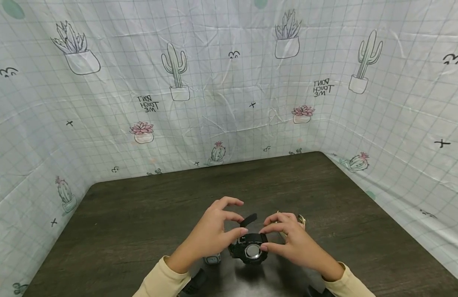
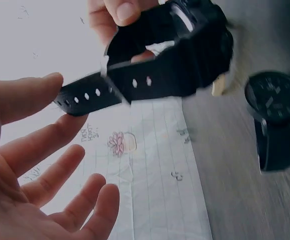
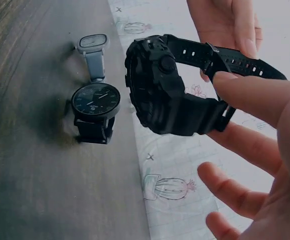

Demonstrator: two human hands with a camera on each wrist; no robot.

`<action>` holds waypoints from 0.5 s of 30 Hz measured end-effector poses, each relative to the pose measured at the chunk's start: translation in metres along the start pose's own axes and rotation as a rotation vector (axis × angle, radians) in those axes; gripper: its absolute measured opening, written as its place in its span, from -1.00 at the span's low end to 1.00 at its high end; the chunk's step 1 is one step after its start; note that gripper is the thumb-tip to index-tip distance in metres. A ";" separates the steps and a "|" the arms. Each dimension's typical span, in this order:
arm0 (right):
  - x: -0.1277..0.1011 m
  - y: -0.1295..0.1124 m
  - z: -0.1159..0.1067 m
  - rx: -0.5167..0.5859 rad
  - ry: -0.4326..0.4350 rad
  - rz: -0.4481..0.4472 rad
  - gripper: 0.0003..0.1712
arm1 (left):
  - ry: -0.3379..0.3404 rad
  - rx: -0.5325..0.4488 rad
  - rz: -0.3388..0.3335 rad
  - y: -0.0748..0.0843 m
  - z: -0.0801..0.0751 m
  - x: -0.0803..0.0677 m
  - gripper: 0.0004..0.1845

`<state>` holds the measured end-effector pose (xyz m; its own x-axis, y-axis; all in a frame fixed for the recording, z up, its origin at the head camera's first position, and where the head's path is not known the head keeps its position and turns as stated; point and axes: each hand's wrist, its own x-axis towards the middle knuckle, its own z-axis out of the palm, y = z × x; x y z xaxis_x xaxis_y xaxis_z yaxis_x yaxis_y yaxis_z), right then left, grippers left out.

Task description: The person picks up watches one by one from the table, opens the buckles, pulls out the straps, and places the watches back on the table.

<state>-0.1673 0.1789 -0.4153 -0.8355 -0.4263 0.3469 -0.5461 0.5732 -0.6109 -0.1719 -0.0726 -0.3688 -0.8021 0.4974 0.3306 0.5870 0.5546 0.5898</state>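
Black watch (image 3: 157,90): held btwn both hands, strap looped, nr worktop (image 1: 140,231) front edge.
L hand (image 1: 216,229): grip pinching strap's free end, thumb + index.
R hand (image 1: 290,239): grip pinching strap's opp. side.
Adjacent: round dk watch (image 3: 96,100); sq. grey watch (image 3: 93,42); gold-tone item (image 1: 301,222), part hidden behind R hand.

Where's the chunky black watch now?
In the head view, the chunky black watch is low, right of centre, held by the left hand and right hand.

Mirror-reversed "DON'T TOUCH ME" lettering (image 1: 149,103) appears twice on the white cloth (image 1: 221,82); print on a round watch dial (image 3: 96,100) is illegible.
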 end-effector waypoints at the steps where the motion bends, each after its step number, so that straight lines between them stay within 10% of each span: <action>1: 0.000 -0.001 0.000 0.006 -0.008 0.003 -0.74 | 0.006 -0.009 0.010 0.001 0.001 0.001 -0.82; 15: 0.017 -0.025 0.009 0.237 -0.031 0.034 -0.76 | 0.059 -0.068 0.075 0.012 0.002 0.005 -0.84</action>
<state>-0.1671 0.1513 -0.4011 -0.8489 -0.4326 0.3037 -0.4850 0.4091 -0.7729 -0.1683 -0.0623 -0.3611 -0.7622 0.4947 0.4175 0.6387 0.4699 0.6093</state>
